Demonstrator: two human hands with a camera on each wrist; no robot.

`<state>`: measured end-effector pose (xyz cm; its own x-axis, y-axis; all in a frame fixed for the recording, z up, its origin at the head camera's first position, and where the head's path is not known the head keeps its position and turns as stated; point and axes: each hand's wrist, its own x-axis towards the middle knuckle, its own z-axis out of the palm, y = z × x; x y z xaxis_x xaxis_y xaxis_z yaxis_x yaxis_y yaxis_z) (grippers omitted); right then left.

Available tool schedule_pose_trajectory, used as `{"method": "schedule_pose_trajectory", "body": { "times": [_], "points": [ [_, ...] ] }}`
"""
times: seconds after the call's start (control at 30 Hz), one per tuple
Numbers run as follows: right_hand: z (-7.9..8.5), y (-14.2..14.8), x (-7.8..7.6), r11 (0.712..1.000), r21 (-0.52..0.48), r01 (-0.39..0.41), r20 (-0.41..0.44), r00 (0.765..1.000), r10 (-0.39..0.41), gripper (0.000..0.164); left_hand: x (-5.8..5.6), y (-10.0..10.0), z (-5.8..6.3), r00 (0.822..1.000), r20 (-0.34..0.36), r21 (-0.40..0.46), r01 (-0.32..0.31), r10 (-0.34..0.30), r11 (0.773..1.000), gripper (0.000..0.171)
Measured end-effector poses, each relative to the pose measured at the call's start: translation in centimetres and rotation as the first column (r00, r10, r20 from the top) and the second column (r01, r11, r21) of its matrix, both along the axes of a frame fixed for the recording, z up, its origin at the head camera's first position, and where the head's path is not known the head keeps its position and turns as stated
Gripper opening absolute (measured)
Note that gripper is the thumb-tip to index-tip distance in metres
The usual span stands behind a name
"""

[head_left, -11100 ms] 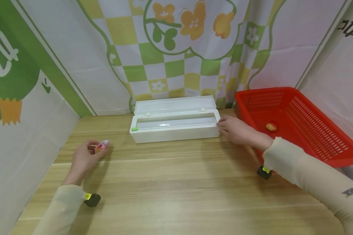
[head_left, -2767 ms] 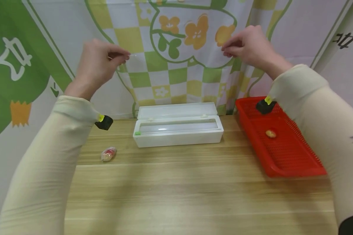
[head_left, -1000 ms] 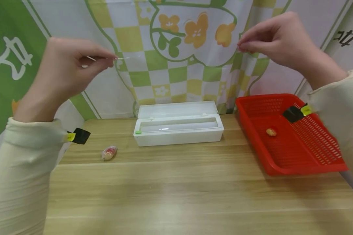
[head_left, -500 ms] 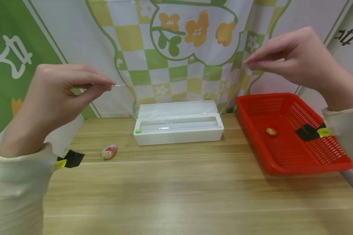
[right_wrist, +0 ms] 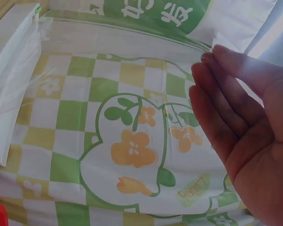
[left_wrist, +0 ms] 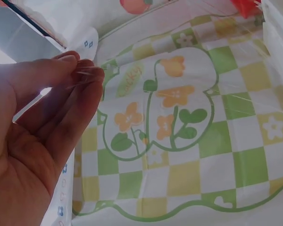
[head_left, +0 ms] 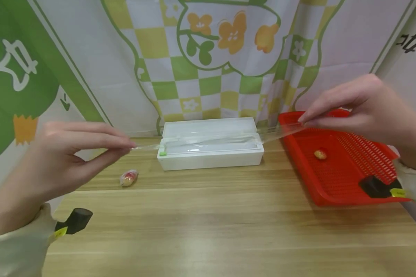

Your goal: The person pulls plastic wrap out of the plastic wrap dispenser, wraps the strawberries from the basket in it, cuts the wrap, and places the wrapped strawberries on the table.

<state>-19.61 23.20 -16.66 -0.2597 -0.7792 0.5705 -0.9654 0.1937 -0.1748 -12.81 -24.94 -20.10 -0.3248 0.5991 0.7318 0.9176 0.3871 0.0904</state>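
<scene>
A clear sheet of plastic wrap (head_left: 280, 133) stretches between both hands, in front of the white dispenser box (head_left: 211, 159) in the head view. My left hand (head_left: 66, 157) pinches one end between thumb and fingertips; in the left wrist view the film (left_wrist: 87, 73) shows bunched at the fingertips. My right hand (head_left: 360, 109) pinches the other end above the red basket's near-left part. The right wrist view shows the film's taut edge (right_wrist: 146, 35) running to the right fingertips (right_wrist: 210, 54). Inside the box, whose lid (head_left: 209, 126) stands raised, lies a pale roll (head_left: 208, 146).
A small plastic-wrapped item, red and yellow, (head_left: 128, 178) lies on the wooden table (head_left: 208, 223) at left. The red basket (head_left: 319, 192) at right holds another small yellowish item (head_left: 320, 154). A patterned curtain (head_left: 208, 84) hangs behind the box.
Both hands have come down from high before the curtain to about box height, carrying the stretched plastic wrap. Long before, the left hand held the small wrapped item, which now lies on the table.
</scene>
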Motion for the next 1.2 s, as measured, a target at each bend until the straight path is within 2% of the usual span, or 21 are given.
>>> {"method": "schedule_pose_trajectory", "body": {
  "times": [0.1,0.27,0.33,0.47,0.57,0.6,0.7,0.8,0.87,0.93,0.97,1.1,1.2],
  "points": [
    [-1.0,0.0,0.4,0.992,0.015,-0.125,0.104,0.987,0.123,0.030,0.6,0.4,-0.7,0.994,0.043,-0.004,0.100,-0.099,0.995,0.022],
    [-2.7,-0.4,0.9,0.956,0.020,-0.292,0.227,0.933,0.280,0.025,1.9,1.3,-1.1,0.970,0.134,-0.059,0.213,-0.203,0.975,0.017],
    [-3.4,-0.6,1.1,0.947,0.034,-0.319,0.244,0.922,0.302,0.026,2.4,1.6,-1.4,0.962,0.169,-0.087,0.233,-0.216,0.969,0.016],
    [-4.7,-0.7,1.8,0.933,0.072,-0.353,0.309,0.897,0.316,0.037,3.0,1.7,-2.6,0.931,0.256,-0.118,0.297,-0.260,0.948,0.023],
    [-5.6,-0.7,2.3,0.919,0.109,-0.380,0.362,0.876,0.320,0.038,3.5,1.7,-3.7,0.917,0.317,-0.162,0.303,-0.242,0.939,0.030],
    [-5.9,-0.7,2.5,0.918,0.131,-0.374,0.375,0.876,0.303,0.037,3.7,1.7,-4.1,0.914,0.337,-0.183,0.298,-0.225,0.937,0.031],
    [-6.7,-0.8,3.2,0.925,0.210,-0.317,0.368,0.902,0.226,0.032,4.2,1.9,-5.1,0.888,0.417,-0.228,0.309,-0.194,0.923,0.026],
    [-7.7,-0.8,3.7,0.925,0.251,-0.285,0.403,0.900,0.167,0.025,4.3,2.2,-6.1,0.856,0.486,-0.260,0.331,-0.173,0.907,0.022],
    [-8.4,-0.9,3.7,0.920,0.243,-0.308,0.438,0.881,0.179,0.022,4.4,2.4,-6.7,0.835,0.527,-0.272,0.344,-0.160,0.899,0.022],
    [-9.1,-1.1,3.7,0.911,0.236,-0.338,0.503,0.844,0.183,0.018,4.4,2.6,-7.3,0.820,0.548,-0.272,0.362,-0.166,0.892,0.025],
    [-9.5,-1.1,3.7,0.907,0.235,-0.349,0.515,0.836,0.188,0.017,4.4,2.7,-7.6,0.812,0.559,-0.272,0.369,-0.166,0.889,0.025],
    [-10.9,-1.5,3.6,0.897,0.240,-0.371,0.539,0.820,0.194,0.015,4.2,2.8,-8.8,0.777,0.610,-0.269,0.385,-0.153,0.883,0.023],
    [-12.0,-1.6,3.5,0.893,0.235,-0.384,0.557,0.806,0.201,0.014,4.1,2.8,-9.8,0.768,0.626,-0.284,0.386,-0.135,0.877,0.019]
  ]
}}
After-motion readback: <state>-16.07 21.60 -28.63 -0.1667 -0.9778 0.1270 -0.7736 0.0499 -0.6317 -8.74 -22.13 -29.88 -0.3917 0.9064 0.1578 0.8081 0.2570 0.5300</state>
